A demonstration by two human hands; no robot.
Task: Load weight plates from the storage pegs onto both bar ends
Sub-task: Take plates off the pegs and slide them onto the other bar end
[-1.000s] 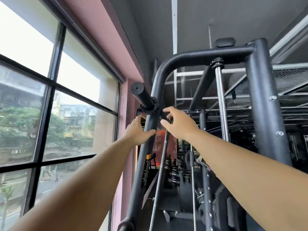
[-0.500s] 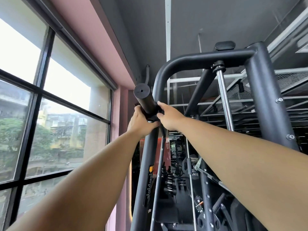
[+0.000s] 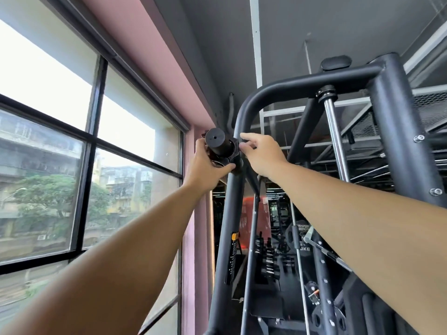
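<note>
The black bar end (image 3: 216, 142) sticks out toward me, high up beside the machine's curved black frame (image 3: 244, 112). A black collar clamp (image 3: 229, 154) sits around the sleeve just behind its tip. My left hand (image 3: 205, 165) is closed around the clamp from the left and below. My right hand (image 3: 262, 153) touches the clamp's right side with thumb and fingertips. No plate is on this sleeve. A black weight plate (image 3: 300, 238) marked in kilograms hangs lower down inside the machine.
A large window (image 3: 79, 165) fills the left side, with a pink wall strip (image 3: 193, 238) next to the frame. A chrome guide rod (image 3: 335, 136) and a thick black upright (image 3: 406, 141) stand on the right. Dumbbell racks (image 3: 268, 257) show far behind.
Both hands have gone from reaching to holding the clamp on the bar end. The view has shifted, so the sleeve now points more straight at me.
</note>
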